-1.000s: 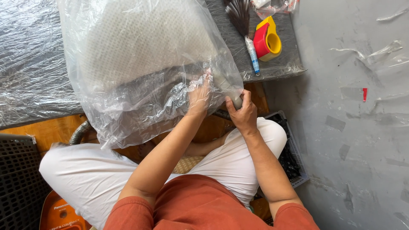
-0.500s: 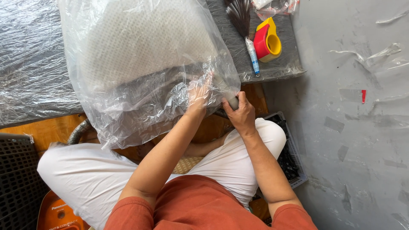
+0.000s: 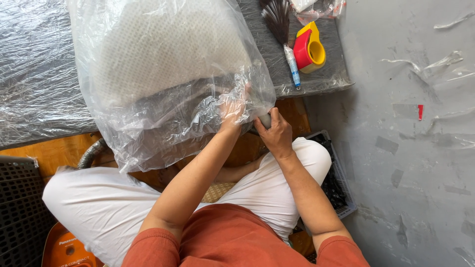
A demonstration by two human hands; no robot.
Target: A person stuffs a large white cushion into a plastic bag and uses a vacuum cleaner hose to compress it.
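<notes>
Low table (image 3: 44, 94) covered with clear plastic sheeting over dark grey top. On it: large clear plastic bag (image 3: 163, 74) holding white mesh cushion, dark-bristled brush (image 3: 282, 29) with blue-white handle, red-yellow tape dispenser (image 3: 309, 49), crumpled plastic scraps (image 3: 316, 7) at far edge.

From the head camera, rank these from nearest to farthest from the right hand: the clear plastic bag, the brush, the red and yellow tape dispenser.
From the right hand:
1. Clear plastic bag: touching, gripped at its lower right corner.
2. Brush: up on the plastic-covered table, above the hand.
3. Red and yellow tape dispenser: just right of the brush, slightly farther.
</notes>
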